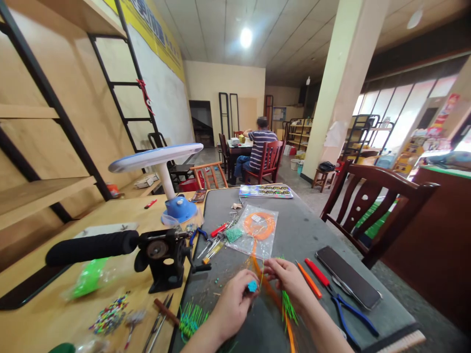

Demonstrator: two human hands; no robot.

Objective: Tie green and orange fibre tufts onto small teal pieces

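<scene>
My left hand (233,305) is closed in a pinch on a small blue block (252,286) at the near edge of the grey table top (309,230). My right hand (289,278) is closed on an orange cord (274,296) that runs from a clear bag (253,230) holding an orange coil down past my wrists. The two hands nearly touch. Thin green strands (289,309) stick out beside the right hand, and another green bunch (191,318) lies left of the left hand.
A black hand-crank tool (162,255) with a foam handle and a blue-based lamp (176,203) stand to the left. Pliers (346,309), a phone (348,277), an orange pen (309,280) and loose beads (108,314) lie around. A wooden chair (379,206) stands right. A person sits far back.
</scene>
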